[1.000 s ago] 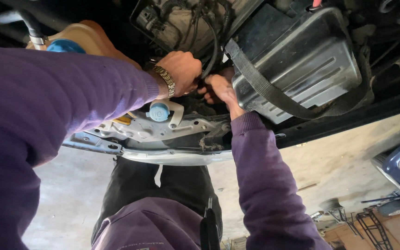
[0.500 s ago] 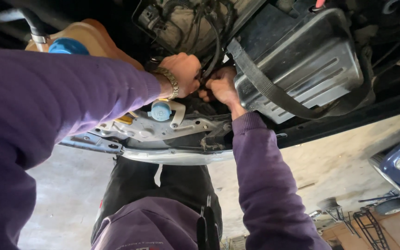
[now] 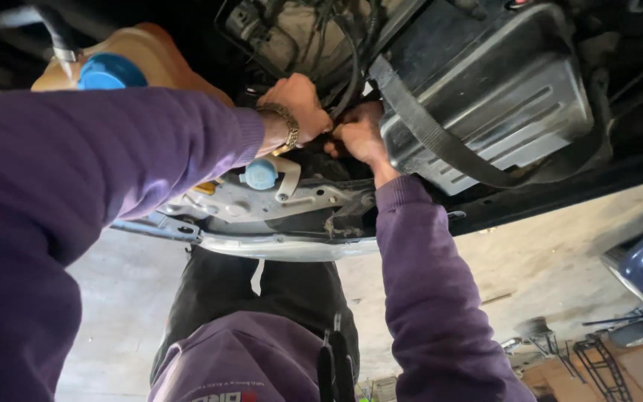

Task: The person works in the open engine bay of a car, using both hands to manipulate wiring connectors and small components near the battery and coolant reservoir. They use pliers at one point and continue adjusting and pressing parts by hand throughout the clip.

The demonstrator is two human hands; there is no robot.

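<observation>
nearest to you are your purple sleeves (image 3: 76, 193) and the dark tool handles (image 3: 334, 365) at your waist, untouched. beyond them lies the front crossmember (image 3: 277, 205) with its small blue cap (image 3: 260, 173), cap on and seated.

further in, your left hand (image 3: 297, 104), with a metal wristband, is curled around the black hose bundle (image 3: 351, 63); the fingers look closed on it, though the exact contact point is hidden. your right hand (image 3: 357, 134) sits just beside it, fingers pressed together on something in the gap beneath the hoses; what it pinches cannot be told.

the black battery (image 3: 500, 97) stands to the right, its strap (image 3: 440, 145) across the casing, in place. the tan reservoir (image 3: 150, 56) with large blue cap (image 3: 109, 73) stands far left, closed.

judged status: work is under way at the hose junction; nothing appears removed.
</observation>
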